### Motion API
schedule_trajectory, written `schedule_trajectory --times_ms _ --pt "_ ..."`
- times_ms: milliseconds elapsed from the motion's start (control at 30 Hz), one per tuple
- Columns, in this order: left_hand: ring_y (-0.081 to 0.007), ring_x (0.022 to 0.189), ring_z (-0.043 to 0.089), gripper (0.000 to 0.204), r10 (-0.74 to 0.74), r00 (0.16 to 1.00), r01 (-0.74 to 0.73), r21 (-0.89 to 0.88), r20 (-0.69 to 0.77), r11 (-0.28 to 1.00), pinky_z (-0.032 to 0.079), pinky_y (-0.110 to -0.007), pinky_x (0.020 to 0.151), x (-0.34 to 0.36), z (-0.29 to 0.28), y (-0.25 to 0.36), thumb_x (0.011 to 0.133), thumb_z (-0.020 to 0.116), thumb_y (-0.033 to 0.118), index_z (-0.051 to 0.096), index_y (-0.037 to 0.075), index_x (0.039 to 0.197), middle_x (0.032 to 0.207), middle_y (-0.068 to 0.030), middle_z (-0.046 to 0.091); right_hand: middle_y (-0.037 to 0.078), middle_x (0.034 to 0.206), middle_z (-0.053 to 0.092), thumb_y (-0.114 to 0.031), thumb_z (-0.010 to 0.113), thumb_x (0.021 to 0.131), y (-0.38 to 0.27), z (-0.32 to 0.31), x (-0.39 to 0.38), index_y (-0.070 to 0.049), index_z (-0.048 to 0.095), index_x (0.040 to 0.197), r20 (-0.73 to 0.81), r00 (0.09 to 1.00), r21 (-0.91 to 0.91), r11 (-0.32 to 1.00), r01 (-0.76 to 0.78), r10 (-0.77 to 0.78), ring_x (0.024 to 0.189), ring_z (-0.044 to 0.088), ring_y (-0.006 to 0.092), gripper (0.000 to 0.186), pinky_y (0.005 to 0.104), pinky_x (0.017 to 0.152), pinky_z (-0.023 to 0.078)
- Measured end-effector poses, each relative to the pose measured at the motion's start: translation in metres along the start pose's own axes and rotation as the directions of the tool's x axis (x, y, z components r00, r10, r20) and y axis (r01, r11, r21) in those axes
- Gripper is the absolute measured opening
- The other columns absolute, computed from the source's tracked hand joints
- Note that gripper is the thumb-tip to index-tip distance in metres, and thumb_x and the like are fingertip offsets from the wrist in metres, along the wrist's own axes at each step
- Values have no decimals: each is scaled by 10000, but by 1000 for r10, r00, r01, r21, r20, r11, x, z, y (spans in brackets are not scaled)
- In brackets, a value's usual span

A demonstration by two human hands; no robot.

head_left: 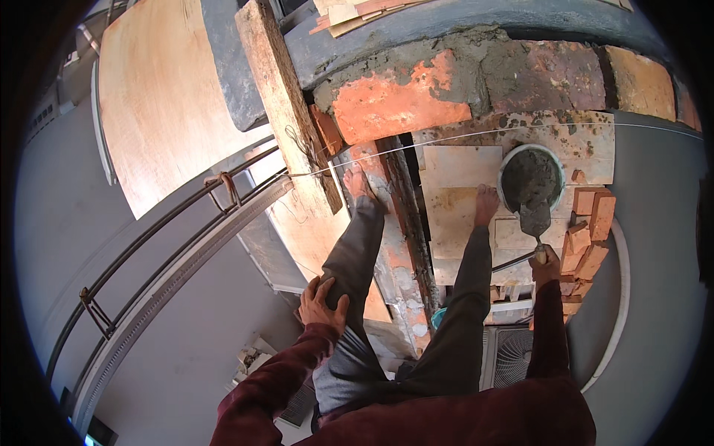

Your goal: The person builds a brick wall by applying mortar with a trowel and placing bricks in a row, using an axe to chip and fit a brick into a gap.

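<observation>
My right hand point(547, 267) is closed around the handle of a trowel point(535, 221). The trowel's blade lies over the near edge of a round bucket point(500, 178), with grey mortar on it. Wet mortar point(529, 175) sits inside the bucket. My left hand point(324, 303) rests on my left knee with its fingers spread, holding nothing. Beyond my feet runs a brick course point(401, 104), its top and face partly smeared with mortar. A thin white string point(454, 138) stretches across in front of it.
Loose orange bricks point(591, 238) are piled right of the bucket. My bare feet stand apart, one on a narrow brick ledge, one on wooden boards point(461, 167). A rough timber post point(286, 104), plywood point(167, 97) and steel rods point(134, 256) lie left. Below sits a fan unit point(513, 357).
</observation>
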State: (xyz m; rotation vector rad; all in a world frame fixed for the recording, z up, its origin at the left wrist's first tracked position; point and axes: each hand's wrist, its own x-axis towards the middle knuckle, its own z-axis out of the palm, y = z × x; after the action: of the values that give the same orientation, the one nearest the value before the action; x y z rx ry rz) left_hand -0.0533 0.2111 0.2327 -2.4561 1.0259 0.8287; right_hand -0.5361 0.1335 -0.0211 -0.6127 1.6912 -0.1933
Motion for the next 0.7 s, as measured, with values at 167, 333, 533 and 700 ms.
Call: schedule_trajectory --times_ms 167,333,533,700 --pt "-281 1281 434 502 -9 1000 10 -83 14 996 309 -438 1085 2 -6 -7 781 688 392 619 171 1227 1332 -88 524 38 786 540 -85 688 696 -155 -26 -160 9 594 967 218 957 -310 916 254 -191 710 518 131 302 290 665 463" --pt "-253 1208 525 468 155 987 -148 -151 38 977 318 -412 1082 27 3 21 811 652 410 647 129 1186 1169 -86 654 137 863 627 -91 682 740 -322 4 -254 73 570 1111 366 896 -446 798 406 -252 762 592 176 420 324 712 485" --pt "-365 1017 634 438 88 996 -52 -775 4 629 473 -422 948 34 39 -2 807 698 329 662 46 1140 1082 -156 684 286 903 615 -92 583 782 -404 90 -265 85 516 1127 457 583 -543 309 781 -672 856 621 434 393 451 760 495" --pt "-346 1352 365 489 163 981 -191 -395 -103 899 287 -469 1110 -9 19 -7 785 712 339 651 89 1201 1415 -164 465 275 969 576 -67 530 801 -413 199 -204 28 481 1025 505 663 -803 -18 596 -553 889 612 467 248 503 764 511"
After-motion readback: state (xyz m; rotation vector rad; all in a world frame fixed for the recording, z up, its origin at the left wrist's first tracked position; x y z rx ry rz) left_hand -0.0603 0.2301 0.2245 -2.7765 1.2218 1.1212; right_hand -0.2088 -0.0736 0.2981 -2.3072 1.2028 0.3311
